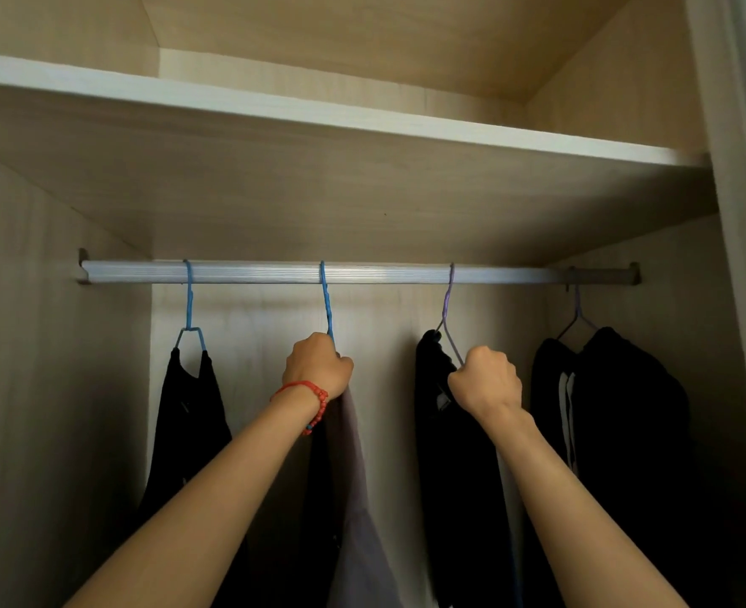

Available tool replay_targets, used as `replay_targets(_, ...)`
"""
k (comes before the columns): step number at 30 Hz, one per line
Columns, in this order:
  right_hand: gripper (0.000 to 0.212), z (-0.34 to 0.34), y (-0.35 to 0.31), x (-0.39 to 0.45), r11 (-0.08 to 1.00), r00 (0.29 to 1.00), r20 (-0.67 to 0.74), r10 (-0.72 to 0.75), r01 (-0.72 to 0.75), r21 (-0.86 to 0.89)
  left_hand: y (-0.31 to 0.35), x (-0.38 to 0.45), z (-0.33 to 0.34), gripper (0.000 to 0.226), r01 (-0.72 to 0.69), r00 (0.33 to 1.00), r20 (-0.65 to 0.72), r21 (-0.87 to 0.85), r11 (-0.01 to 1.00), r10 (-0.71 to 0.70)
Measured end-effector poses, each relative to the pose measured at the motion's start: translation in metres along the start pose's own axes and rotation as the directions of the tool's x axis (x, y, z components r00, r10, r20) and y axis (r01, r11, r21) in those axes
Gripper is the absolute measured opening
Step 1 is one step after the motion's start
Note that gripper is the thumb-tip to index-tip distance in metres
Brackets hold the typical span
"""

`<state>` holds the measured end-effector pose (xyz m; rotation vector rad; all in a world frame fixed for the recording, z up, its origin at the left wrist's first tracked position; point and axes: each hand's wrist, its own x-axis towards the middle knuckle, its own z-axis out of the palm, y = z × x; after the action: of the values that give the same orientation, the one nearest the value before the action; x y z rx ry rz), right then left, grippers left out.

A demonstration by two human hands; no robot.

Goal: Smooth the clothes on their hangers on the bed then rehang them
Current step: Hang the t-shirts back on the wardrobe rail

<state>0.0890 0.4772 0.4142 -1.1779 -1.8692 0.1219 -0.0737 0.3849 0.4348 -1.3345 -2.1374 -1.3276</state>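
Inside a wardrobe, a silver rail [384, 274] carries several hangers. My left hand [318, 366], with a red bead bracelet on the wrist, is closed around the neck of a blue hanger [326, 300] that holds a grey-mauve garment [358, 498]. My right hand [489, 379] is closed around a purple hanger [448, 309] bearing a black garment [450, 476]. Both hooks sit over the rail. At the left, another blue hanger [189, 300] holds a black garment [187, 423]. At the far right, a purple hanger [576, 313] carries dark clothes [625, 432].
A white-edged wooden shelf [362, 125] runs just above the rail. Pale wardrobe walls close in on the left [55, 388] and right [739, 344]. Gaps of bare rail lie between the hangers.
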Motion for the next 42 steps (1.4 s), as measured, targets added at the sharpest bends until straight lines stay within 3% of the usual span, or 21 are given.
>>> replay_targets(7, 0.007, -0.007, 0.012, 0.002, 0.999, 1.0, -0.004, 0.018, -0.018, -0.045, -0.002, 0.003, 0.004, 0.014, 0.01, 1.0, -0.022, -0.037, 0.999, -0.011)
replay_targets(12, 0.017, -0.016, 0.029, 0.006, 0.999, 0.999, 0.026, 0.029, -0.028, -0.038, -0.002, 0.004, 0.009, 0.015, 0.01, 0.999, -0.047, -0.032, 0.999, -0.011)
replay_targets(14, 0.016, -0.02, 0.036, 0.01, 0.999, 0.999, 0.042, 0.03, -0.031, 0.022, -0.004, 0.005, 0.009, 0.017, 0.008, 0.999, -0.048, -0.022, 1.0, -0.009)
replay_targets(17, 0.032, -0.029, 0.048, 0.02, 0.97, 0.997, 0.076, 0.03, -0.047, 0.24, -0.005, 0.005, 0.009, 0.019, -0.001, 0.999, -0.045, 0.0, 1.0, 0.001)
replay_targets(20, 0.034, -0.041, 0.069, 0.036, 0.963, 0.995, -0.07, 0.078, -0.057, 0.262, -0.006, 0.005, 0.008, 0.022, -0.001, 0.999, -0.039, 0.023, 1.0, 0.002)
replay_targets(22, 0.032, -0.051, 0.087, 0.046, 0.99, 0.963, -0.247, 0.109, -0.082, 0.116, -0.006, 0.006, 0.007, 0.022, -0.005, 0.999, -0.038, 0.038, 0.999, 0.006)
replay_targets(24, 0.036, -0.061, 0.107, 0.055, 0.988, 0.94, -0.321, 0.12, -0.145, -0.056, -0.007, 0.007, 0.007, 0.022, -0.001, 0.999, -0.041, 0.029, 1.0, 0.002)
replay_targets(29, 0.021, -0.07, 0.147, 0.063, 0.96, 0.963, -0.109, 0.247, -0.258, -0.112, -0.005, 0.008, 0.011, 0.022, 0.001, 0.999, -0.048, 0.01, 1.0, -0.001)
replay_targets(36, 0.024, -0.063, 0.158, 0.062, 0.949, 0.949, -0.028, 0.316, -0.315, 0.01, -0.005, 0.007, 0.013, 0.021, -0.003, 0.999, -0.053, 0.007, 1.0, 0.003)
replay_targets(42, 0.019, -0.05, 0.15, 0.056, 0.961, 0.956, -0.1, 0.275, -0.27, 0.062, -0.006, 0.006, 0.013, 0.021, -0.007, 0.999, -0.051, 0.0, 1.0, 0.007)
